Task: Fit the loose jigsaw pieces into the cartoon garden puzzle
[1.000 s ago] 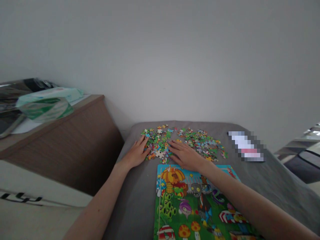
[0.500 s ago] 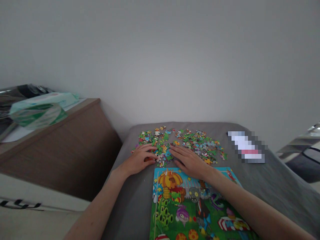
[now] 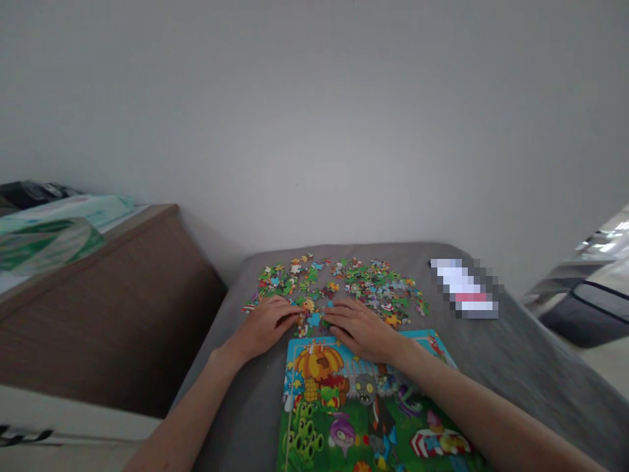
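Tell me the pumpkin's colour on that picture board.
The pumpkin is orange, clearest in the head view.

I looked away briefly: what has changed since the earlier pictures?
The left hand moved right and nearer the picture board; the right hand also drew nearer it, narrowing the gap between the hands, where puzzle pieces lie. Whether either hand grips one is unclear. The board and pixelated device stayed put.
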Tool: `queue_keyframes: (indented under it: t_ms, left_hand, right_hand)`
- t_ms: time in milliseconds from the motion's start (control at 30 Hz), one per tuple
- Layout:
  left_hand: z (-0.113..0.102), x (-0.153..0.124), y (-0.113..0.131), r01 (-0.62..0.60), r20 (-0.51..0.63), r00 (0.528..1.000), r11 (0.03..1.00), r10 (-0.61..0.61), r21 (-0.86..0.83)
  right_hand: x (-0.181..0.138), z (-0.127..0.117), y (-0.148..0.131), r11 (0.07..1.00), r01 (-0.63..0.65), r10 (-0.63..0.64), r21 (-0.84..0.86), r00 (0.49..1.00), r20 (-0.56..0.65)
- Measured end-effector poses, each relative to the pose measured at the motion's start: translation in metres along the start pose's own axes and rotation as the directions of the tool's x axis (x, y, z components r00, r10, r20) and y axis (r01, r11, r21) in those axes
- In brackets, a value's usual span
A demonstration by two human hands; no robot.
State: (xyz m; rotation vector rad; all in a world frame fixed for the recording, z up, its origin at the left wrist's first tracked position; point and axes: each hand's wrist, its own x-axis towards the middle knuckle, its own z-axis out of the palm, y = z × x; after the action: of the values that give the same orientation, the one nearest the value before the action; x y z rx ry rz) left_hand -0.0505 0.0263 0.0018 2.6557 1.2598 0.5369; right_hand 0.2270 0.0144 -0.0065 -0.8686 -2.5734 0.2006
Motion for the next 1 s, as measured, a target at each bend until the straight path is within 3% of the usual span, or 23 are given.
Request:
queue_keyframes:
  t_ms: [167, 333, 467, 600, 800, 1000]
  left_hand:
    - [0.005, 0.002, -0.01, 0.107, -0.169, 0.982, 0.985, -0.083, 0.138]
    - [0.008, 0.002, -0.029, 0.302, -0.189, 0.945, 0.934, -0.267, 0.192]
    - [0.013, 0.001, -0.039, 0.356, -0.114, 0.934, 0.912, -0.339, 0.205]
    - [0.014, 0.0, -0.038, 0.335, -0.065, 0.942, 0.916, -0.329, 0.22]
    - [0.014, 0.002, -0.026, 0.302, -0.046, 0.952, 0.912, -0.301, 0.278]
    - [0.014, 0.002, -0.022, 0.294, -0.003, 0.951, 0.905, -0.308, 0.306]
  right_hand:
    - [-0.033, -0.024, 0.015, 0.998, 0.036, -0.039, -0.043, 0.996, -0.079]
    - [-0.096, -0.038, 0.064, 0.961, -0.263, 0.237, -0.083, 0.942, -0.237]
    - [-0.127, -0.048, 0.097, 0.936, -0.346, 0.317, -0.056, 0.904, -0.287]
    - [-0.131, -0.053, 0.107, 0.908, -0.418, 0.39, -0.044, 0.877, -0.282]
    - [-0.125, -0.04, 0.097, 0.916, -0.393, 0.381, -0.082, 0.916, -0.124]
    - [-0.126, -0.039, 0.096, 0.907, -0.419, 0.41, -0.047, 0.902, -0.134]
